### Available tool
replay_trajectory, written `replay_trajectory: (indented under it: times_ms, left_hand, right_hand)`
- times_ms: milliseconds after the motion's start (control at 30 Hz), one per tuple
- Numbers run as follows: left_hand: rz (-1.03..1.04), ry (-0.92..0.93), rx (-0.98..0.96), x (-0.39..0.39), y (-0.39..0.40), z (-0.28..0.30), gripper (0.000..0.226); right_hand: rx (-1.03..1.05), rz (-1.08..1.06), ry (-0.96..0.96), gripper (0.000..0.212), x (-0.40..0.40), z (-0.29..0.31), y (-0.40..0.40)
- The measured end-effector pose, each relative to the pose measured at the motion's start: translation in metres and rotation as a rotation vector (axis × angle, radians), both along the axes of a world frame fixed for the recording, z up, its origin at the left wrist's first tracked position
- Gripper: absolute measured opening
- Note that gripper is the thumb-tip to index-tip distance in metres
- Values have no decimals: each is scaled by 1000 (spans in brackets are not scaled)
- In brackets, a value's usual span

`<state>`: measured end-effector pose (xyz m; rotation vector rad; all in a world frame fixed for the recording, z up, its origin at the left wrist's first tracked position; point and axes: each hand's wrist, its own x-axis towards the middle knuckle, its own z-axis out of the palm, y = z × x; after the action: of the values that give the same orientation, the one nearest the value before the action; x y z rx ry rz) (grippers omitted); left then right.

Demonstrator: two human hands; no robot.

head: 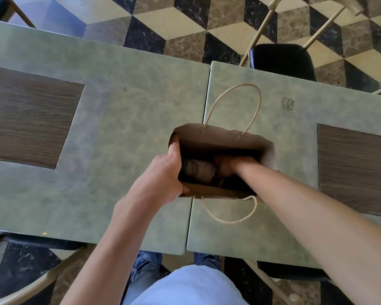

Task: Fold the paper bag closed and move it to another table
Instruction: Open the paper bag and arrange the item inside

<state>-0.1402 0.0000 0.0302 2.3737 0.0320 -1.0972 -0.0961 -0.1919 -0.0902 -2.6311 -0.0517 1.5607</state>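
A brown paper bag [218, 137] with twisted paper handles stands upright and wide open, straddling the seam between two green tables. My left hand [165, 175] grips the bag's left rim, thumb inside. My right hand [227, 166] reaches down inside the bag, next to a brown wrapped item [201, 170] with a printed logo. Whether its fingers grasp anything is hidden in the bag's shadow. One handle [235, 102] lies over the far side, the other [229, 213] hangs toward me.
The left table [110, 119] and the right table [299, 106] butt together, each with a dark wood inlay. A black-seated chair [282, 60] stands beyond the right table; other chairs sit near me at the lower left and lower right. The floor is patterned tile.
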Motion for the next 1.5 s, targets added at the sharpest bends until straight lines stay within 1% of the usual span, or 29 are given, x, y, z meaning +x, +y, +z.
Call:
replay_trajectory:
  times_ms: [133, 200, 267, 300, 433, 500, 533, 600, 700, 867, 1000, 1133, 1233, 1367, 1500]
  left_hand:
    - [-7, 5, 3, 0, -3, 1, 112]
    - [-8, 9, 3, 0, -4, 1, 112]
    - [-11, 12, -1, 0, -5, 1, 111]
    - [-13, 16, -3, -1, -6, 1, 111]
    - [-26, 20, -19, -4, -11, 2, 111]
    - [-32, 26, -21, -4, -14, 2, 111]
    - [-35, 29, -18, -4, -16, 2, 112]
    - [-38, 27, -16, -4, -18, 3, 112]
    - [-40, 14, -23, -4, -22, 3, 111]
    - [-45, -4, -18, -6, -24, 0, 109]
    - [-39, 7, -8, -6, -23, -2, 109]
    - [-23, 15, -4, -7, -23, -3, 108]
    - [-1, -13, -19, -8, -23, -4, 107]
    - [27, -33, -37, -10, -25, -7, 107]
    - [32, -41, -29, -10, -26, -10, 107]
  right_hand:
    - [3, -14, 55, 79, 6, 4, -1]
    - [8, -53, 74, 86, 9, 8, -2]
    - [21, -110, 87, 88, 11, 15, -4]
    - [42, -159, 101, 87, 12, 19, -6]
    - [152, -526, 220, 68, 16, 29, -14]
    - [145, -659, 262, 69, 17, 30, -18]
    - [143, -740, 311, 69, 18, 30, -19]
    - [167, -899, 439, 61, 17, 30, -20]
    - [195, -1012, 540, 53, 13, 27, -23]
    - [229, -1083, 570, 52, 9, 14, -26]
    - [227, -1059, 596, 57, 9, 9, -24]
    - [223, -1042, 591, 56, 9, 13, -24]
    - [197, -1006, 543, 56, 9, 19, -24]
    - [208, -1047, 463, 61, 11, 30, -25]
    - [224, -1061, 433, 74, 10, 41, -30]
